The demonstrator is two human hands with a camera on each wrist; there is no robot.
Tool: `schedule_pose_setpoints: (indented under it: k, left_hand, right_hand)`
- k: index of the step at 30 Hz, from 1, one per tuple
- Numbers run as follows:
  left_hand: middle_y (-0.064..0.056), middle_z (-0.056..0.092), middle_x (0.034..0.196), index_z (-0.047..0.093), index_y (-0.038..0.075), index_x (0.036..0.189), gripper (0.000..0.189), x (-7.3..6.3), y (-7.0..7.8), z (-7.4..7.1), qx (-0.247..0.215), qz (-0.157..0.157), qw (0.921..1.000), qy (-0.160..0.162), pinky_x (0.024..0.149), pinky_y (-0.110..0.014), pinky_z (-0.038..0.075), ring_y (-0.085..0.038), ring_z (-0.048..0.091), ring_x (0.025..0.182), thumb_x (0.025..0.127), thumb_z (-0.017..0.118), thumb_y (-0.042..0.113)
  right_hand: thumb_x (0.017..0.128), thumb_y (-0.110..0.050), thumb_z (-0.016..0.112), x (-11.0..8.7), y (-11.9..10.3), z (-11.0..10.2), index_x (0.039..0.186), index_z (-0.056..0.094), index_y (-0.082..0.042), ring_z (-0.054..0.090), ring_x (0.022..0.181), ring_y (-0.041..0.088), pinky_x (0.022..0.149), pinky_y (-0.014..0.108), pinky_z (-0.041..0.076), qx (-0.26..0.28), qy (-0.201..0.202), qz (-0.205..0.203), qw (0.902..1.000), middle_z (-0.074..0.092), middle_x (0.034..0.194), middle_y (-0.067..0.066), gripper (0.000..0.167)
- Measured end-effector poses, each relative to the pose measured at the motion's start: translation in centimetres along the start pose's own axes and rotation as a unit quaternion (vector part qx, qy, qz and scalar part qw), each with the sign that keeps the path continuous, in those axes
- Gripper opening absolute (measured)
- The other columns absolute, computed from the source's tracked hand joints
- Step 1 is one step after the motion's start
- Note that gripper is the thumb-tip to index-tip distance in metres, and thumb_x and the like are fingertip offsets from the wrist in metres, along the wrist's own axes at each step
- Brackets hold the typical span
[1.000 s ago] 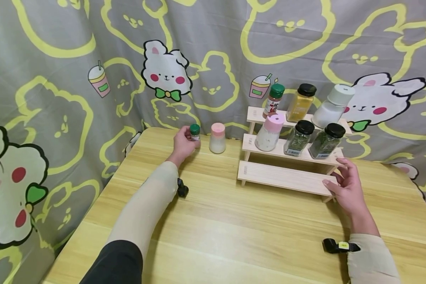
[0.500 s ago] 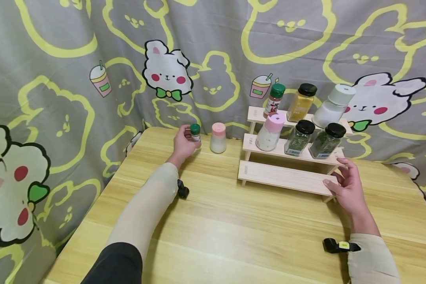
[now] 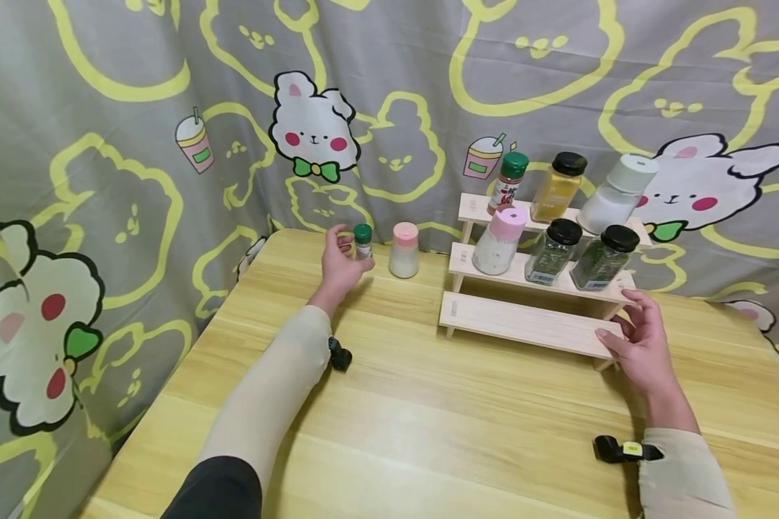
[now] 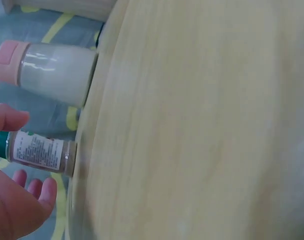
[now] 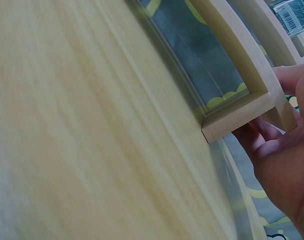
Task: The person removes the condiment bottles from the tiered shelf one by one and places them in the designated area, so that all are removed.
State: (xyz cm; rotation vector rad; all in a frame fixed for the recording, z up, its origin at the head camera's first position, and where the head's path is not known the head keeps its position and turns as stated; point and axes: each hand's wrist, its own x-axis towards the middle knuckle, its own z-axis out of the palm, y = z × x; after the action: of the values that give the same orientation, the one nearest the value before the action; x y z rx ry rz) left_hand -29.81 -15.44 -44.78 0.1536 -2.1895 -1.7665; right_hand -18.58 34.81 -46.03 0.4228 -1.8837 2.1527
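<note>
My left hand (image 3: 342, 265) is spread around a small green-capped spice bottle (image 3: 363, 244), which stands upright on the table. In the left wrist view, gaps show between the spice bottle (image 4: 38, 151) and both the thumb and the fingertips. Just right of it stands a pink-capped glass shaker (image 3: 405, 252) with pale contents. My right hand (image 3: 643, 349) grips the right end of a three-tier wooden spice rack (image 3: 526, 324), its thumb on the lowest tier. In the right wrist view some fingers go behind the rack's end leg (image 5: 239, 116).
On the top tier stand a red-labelled bottle (image 3: 508, 184), a yellow spice jar (image 3: 560, 189) and a white-capped shaker (image 3: 618, 194). The middle tier bears a pink-topped shaker (image 3: 498, 241) and two black-capped herb jars (image 3: 552, 254). A patterned curtain (image 3: 389, 115) hangs behind the table (image 3: 428, 432).
The left hand's fingers have loosened and spread away from the green-capped spice bottle, which stays in place. The right hand keeps its grip on the rack. The head view has shifted slightly.
</note>
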Motion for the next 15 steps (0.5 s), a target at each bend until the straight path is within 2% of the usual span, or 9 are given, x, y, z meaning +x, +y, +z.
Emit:
schedule_pose_setpoints:
  k: [15]
  left_hand:
    - [-0.014, 0.046, 0.134, 0.036, 0.008, 0.146, 0.095, -2.0, 1.3, 0.0, -0.033, 0.020, 0.9992, 0.012, 0.103, -0.049, 0.042, -0.031, 0.047, 0.122, 0.067, 0.083, -0.014]
  right_hand:
    - [0.079, 0.038, 0.045, 0.0, -0.2, 0.2, 0.147, 0.035, -0.006, 0.059, 0.109, 0.018, 0.077, 0.018, 0.054, -0.012, 0.002, -0.007, 0.9999, 0.053, 0.131, 0.007, 0.082]
